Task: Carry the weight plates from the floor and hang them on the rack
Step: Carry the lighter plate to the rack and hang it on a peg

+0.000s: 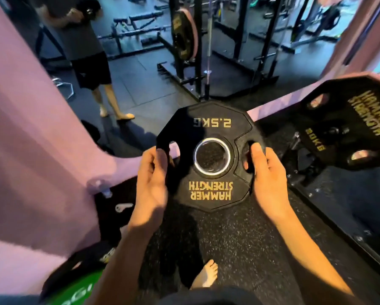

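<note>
1. I hold a small weight plate (208, 157) in front of me with both hands, up off the floor, its face turned towards me and its gold lettering upside down: "2.5KG" at the far edge, "HAMMER STRENGTH" at the near edge.
2. The plate is black and matt, rubbery-looking, with a many-sided outline, two grip cut-outs at the sides and a shiny metal ring round its centre hole.
3. My left hand (151, 175) grips the plate's left edge, thumb on the face beside the cut-out, fingers curled behind.
4. My right hand (267, 175) grips the right edge, thumb pressed at the right cut-out, fingers wrapped round the back.
5. To the right, just beyond my right hand, a larger black plate (352, 126) with the same gold lettering sits tilted on a rack (299, 150) of dark metal.
6. The floor (235, 243) under me is black rubber flecked with white; my bare foot (206, 275) stands on it.
7. A broad, blurred pink surface (30, 139) fills the left side; a green plate edge (81, 287) shows near left.
8. Far across dark floor tiles stand black steel racks (195, 47) with a plate hung on one, benches, and another person (85, 51) in dark shorts, barefoot.
</note>
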{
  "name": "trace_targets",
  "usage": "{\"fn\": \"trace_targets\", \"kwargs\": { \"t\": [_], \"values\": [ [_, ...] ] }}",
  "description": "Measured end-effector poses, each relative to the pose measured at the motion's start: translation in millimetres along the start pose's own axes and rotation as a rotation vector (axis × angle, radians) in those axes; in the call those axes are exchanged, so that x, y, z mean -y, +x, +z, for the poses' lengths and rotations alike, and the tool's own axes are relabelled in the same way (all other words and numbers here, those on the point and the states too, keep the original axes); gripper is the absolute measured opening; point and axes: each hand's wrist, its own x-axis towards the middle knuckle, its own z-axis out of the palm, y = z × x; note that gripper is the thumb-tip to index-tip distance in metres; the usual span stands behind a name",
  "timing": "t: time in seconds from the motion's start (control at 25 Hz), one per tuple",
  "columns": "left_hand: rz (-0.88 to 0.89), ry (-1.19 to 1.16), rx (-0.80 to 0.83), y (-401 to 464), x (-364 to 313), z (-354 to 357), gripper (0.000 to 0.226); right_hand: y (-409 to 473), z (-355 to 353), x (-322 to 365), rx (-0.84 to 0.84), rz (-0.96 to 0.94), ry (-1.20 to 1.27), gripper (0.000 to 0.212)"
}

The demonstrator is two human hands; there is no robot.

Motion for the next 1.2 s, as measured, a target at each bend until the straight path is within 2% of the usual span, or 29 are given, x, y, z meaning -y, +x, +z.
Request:
{"fn": "trace_targets", "kwargs": {
  "t": [0.16,0.32,0.4,0.48,0.68,0.96,1.2],
  "values": [
    [-0.071,-0.122,0.120,98,11,56,0.024,73,-16,16,-0.150,-0.057,-0.002,0.027],
    [-0.015,-0.078,0.262,183,12,129,0.037,137,-49,35,-0.360,-0.124,-0.035,0.024],
    [-0.026,-0.144,0.384,214,9,165,0.041,163,-65,44,-0.446,-0.152,-0.033,0.022],
    [-0.030,-0.239,0.507,250,3,209,0.040,197,-82,54,-0.545,-0.207,-0.058,0.021],
    [0.076,-0.362,0.678,336,-25,310,0.031,284,-116,89,-0.757,-0.305,-0.063,0.027],
    [0.173,-0.570,0.893,415,-99,446,0.020,380,-184,171,-0.893,-0.525,-0.098,0.027],
    [0.338,-0.665,0.882,452,-167,555,0.026,439,-259,241,-0.929,-0.665,-0.187,0.042]
  ]
}}
